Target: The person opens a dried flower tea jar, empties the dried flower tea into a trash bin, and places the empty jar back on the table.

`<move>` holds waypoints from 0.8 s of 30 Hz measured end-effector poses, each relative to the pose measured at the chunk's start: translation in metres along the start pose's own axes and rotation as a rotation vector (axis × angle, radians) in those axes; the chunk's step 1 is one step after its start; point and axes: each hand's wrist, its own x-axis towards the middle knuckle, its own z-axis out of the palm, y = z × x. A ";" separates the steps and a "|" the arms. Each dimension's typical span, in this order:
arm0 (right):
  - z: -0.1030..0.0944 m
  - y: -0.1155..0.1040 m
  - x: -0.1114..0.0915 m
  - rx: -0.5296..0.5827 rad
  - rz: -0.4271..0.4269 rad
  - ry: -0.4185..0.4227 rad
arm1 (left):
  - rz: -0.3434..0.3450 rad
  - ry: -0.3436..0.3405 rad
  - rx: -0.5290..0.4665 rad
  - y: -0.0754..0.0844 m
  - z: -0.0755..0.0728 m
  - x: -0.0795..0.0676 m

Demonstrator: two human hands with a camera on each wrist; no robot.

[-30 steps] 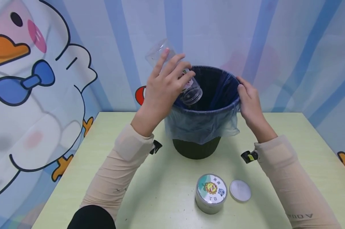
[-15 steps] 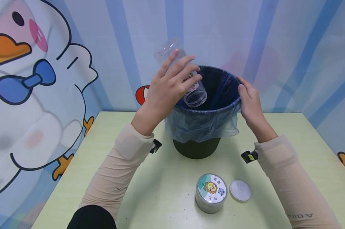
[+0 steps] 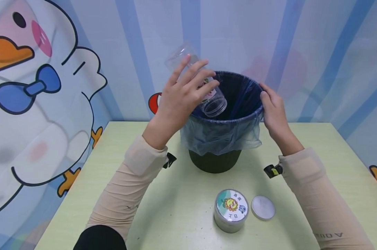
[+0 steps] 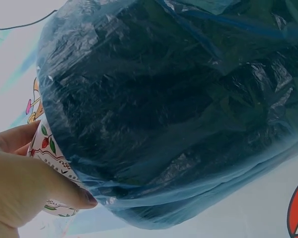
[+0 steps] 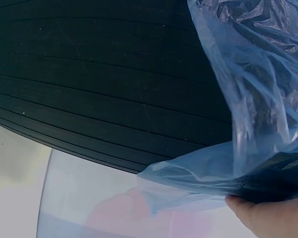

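Observation:
My left hand (image 3: 182,93) grips a clear plastic jar (image 3: 214,104) tilted with its open mouth down, just inside the left rim of the trash can (image 3: 214,163). A printed label (image 4: 54,158) on the jar shows in the left wrist view. I see nothing coming out of the jar's mouth. My right hand (image 3: 273,111) holds the can's right rim, thumb outside over the blue bin liner (image 3: 221,135). In the right wrist view, part of that hand shows beside the liner (image 5: 258,94). The bottom of the can's inside is hidden.
On the pale green table (image 3: 163,215), a round lidded tin (image 3: 231,210) with a sunflower sticker stands in front of the can. A white round lid (image 3: 263,207) lies right of it. Small dark specks dot the tabletop. A black rounded object (image 3: 99,239) shows at the lower left.
My left hand has shifted the jar slightly right over the can, then its base has dipped back a little left. My right hand stays on the rim.

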 end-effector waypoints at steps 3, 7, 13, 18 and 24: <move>0.000 0.000 0.000 0.014 0.006 0.002 | -0.020 0.007 0.028 -0.001 0.000 -0.002; -0.001 0.002 -0.001 0.018 0.016 0.012 | -0.039 0.026 0.049 -0.002 0.000 -0.005; -0.001 0.006 -0.002 0.061 0.039 0.034 | -0.075 0.042 0.089 -0.006 0.002 -0.008; -0.001 0.008 -0.005 0.190 0.087 0.041 | -0.115 0.046 0.079 -0.008 0.002 -0.011; -0.002 0.009 -0.009 0.408 0.108 0.020 | -0.143 0.005 -0.022 -0.010 -0.004 -0.013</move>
